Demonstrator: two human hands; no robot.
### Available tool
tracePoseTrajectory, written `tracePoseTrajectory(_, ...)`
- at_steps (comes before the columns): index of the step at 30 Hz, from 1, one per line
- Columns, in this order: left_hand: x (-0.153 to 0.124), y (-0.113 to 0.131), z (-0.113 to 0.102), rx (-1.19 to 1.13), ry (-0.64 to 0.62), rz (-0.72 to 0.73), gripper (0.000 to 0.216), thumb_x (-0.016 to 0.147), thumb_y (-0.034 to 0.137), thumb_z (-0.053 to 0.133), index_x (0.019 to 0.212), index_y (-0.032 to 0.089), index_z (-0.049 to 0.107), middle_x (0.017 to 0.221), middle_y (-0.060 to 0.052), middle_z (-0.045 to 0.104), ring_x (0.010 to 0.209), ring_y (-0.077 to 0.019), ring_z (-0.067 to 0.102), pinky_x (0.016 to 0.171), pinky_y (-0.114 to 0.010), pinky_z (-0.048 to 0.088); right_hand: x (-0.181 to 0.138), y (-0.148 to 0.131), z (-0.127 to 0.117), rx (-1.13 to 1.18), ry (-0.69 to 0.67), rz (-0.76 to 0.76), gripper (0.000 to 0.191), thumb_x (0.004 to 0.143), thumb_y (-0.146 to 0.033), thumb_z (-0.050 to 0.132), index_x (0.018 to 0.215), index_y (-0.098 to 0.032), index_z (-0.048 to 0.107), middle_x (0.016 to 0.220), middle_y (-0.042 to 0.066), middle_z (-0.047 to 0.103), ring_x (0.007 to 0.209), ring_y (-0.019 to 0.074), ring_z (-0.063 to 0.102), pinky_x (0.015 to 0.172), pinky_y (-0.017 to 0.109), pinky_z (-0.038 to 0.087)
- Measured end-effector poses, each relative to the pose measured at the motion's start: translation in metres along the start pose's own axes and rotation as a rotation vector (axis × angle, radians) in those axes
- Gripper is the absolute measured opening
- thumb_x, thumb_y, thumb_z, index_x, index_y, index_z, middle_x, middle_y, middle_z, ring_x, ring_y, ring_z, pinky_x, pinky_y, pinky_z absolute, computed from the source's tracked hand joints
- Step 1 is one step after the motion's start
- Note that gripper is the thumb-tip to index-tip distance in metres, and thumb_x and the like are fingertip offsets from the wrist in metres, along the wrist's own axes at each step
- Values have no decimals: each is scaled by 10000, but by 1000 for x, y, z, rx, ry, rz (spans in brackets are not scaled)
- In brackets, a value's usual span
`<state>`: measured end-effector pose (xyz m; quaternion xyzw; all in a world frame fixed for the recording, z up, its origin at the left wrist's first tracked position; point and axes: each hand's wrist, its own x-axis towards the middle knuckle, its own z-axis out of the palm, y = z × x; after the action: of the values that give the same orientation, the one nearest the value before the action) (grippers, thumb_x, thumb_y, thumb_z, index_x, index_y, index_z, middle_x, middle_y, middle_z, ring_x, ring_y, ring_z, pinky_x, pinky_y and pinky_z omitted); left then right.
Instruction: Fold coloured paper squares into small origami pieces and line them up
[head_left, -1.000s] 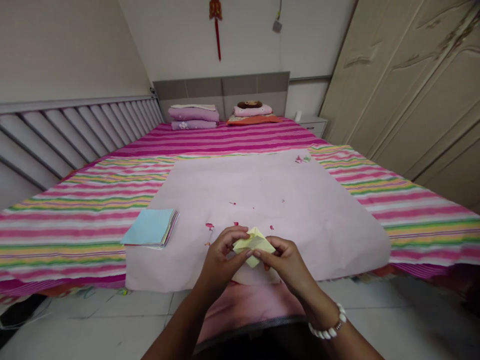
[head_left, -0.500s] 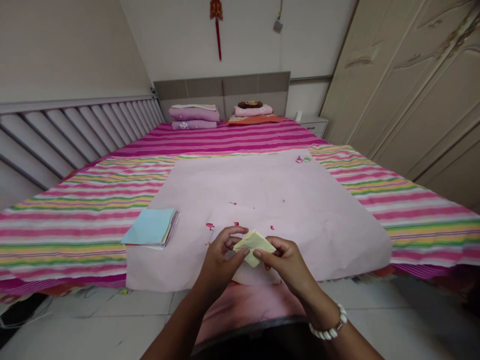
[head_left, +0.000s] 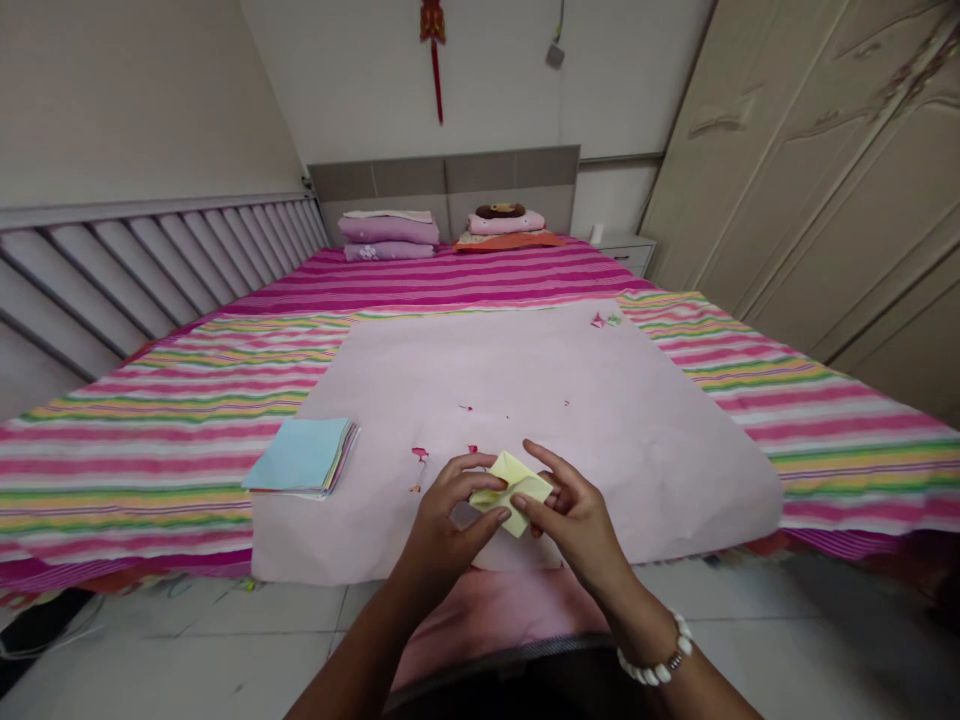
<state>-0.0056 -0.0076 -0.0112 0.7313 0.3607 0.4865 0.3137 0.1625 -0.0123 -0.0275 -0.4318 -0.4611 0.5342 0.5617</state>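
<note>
Mostly, a bed (head_left: 465, 288) fills the room, its cover striped magenta toward the far end and in many colours nearer. Cream panelled wardrobe doors (head_left: 795, 200) rise along the right, a grey slatted rail (head_left: 172, 265) runs down the left, and a two-tone headboard (head_left: 405, 178) closes the far end. A pale pink sheet (head_left: 480, 365) covers the near middle of the bed. Lilac bedding (head_left: 388, 235) lies stacked by the headboard. On the sheet's left edge sits a pile of square paper (head_left: 300, 453), light blue uppermost, other colours showing at the side. The right hand (head_left: 574, 510) has its grip clamped on a folded yellow paper (head_left: 529, 484), thumb on the face, index finger raised clear. The left hand (head_left: 454, 510) touches the paper's left side; whether its grip is closed there I cannot tell. The paper is held tilted above the sheet's near edge, between both hands. A white bead bracelet (head_left: 654, 672) rings the right wrist. Near the sheet's far right corner, pink (head_left: 598, 320) and green folded pieces (head_left: 613, 319) sit side by side.
</note>
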Motion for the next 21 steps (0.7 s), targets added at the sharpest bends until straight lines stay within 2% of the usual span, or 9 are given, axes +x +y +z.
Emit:
tracePoseTrajectory(3, -1, 0, 0, 21, 11, 22, 174, 776, 127, 652, 929, 207, 635, 1151, -90, 574, 1080, -215, 557, 908, -373, 448, -2, 2, -1, -31, 20, -44, 586, 705, -278, 733, 1264, -243, 559, 594, -71, 531, 425, 72, 482, 428, 207, 435)
tracePoseTrajectory(7, -1, 0, 0, 3, 7, -18, 137, 788, 145, 644, 910, 206, 642, 1159, -94, 566, 1095, -224, 552, 906, -377, 451, -3, 3, -2, -102, 1, -78, 357, 729, -280, 713, 1076, -208, 675, 458, -79, 496, 403, 97, 521, 429, 214, 417)
tracePoseTrajectory(11, -2, -1, 0, -27, 0, -41, 124, 789, 143, 641, 896, 205, 650, 1183, -103, 551, 1127, -240, 533, 922, -387, 439, -3, 2, -2, -90, -38, -55, 167, 733, -283, 690, 869, -187, 681, 421, -58, 539, 382, 110, 535, 413, 213, 392)
tracePoseTrajectory(17, -5, -7, 0, -229, 53, -143, 141, 783, 149, 650, 914, 193, 622, 1263, -122, 498, 1117, -247, 545, 861, -333, 476, -3, 2, -1, -88, -39, -55, 86, 718, -243, 665, 777, -181, 665, 415, -52, 550, 369, 102, 533, 414, 196, 380)
tracePoseTrajectory(19, -5, -7, 1, -315, 60, -180, 195, 774, 150, 659, 955, 201, 608, 1274, -110, 498, 1070, -229, 577, 852, -322, 482, -3, 1, -1, -87, -38, -62, 80, 713, -239, 664, 769, -181, 667, 428, -51, 553, 369, 99, 533, 412, 193, 380)
tracePoseTrajectory(21, -4, -6, 1, -398, 45, -259, 368, 768, 154, 667, 1109, 236, 554, 1286, -103, 509, 973, -199, 621, 820, -314, 494, -3, 0, 0, -88, -35, -66, 72, 707, -232, 663, 758, -181, 669, 432, -53, 548, 368, 98, 532, 407, 189, 377)
